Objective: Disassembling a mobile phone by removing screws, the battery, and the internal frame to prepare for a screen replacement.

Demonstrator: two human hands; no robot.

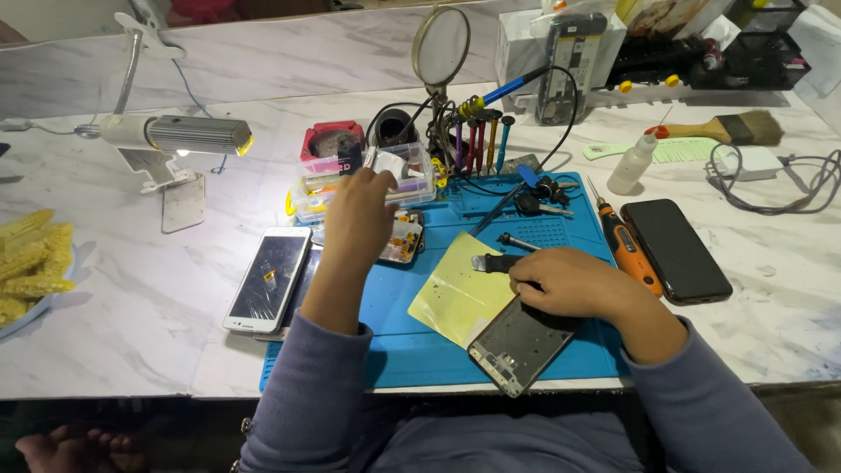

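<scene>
Marble bench's messy; phone frame (pixel 517 343) already stripped on the blue mat (pixel 420 350), right hand (pixel 569 282) pinning it flat. Left hand (pixel 357 210) reaches into the parts box (pixel 412 180), grip unclear. Reassembly's still ahead, I'd guess.

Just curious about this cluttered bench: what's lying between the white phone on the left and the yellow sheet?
In the head view, the person's left forearm crosses above the blue work mat between the white phone and the yellow sheet.

Long grey-blue sleeves, bare hands (pixel 561 282)
</scene>
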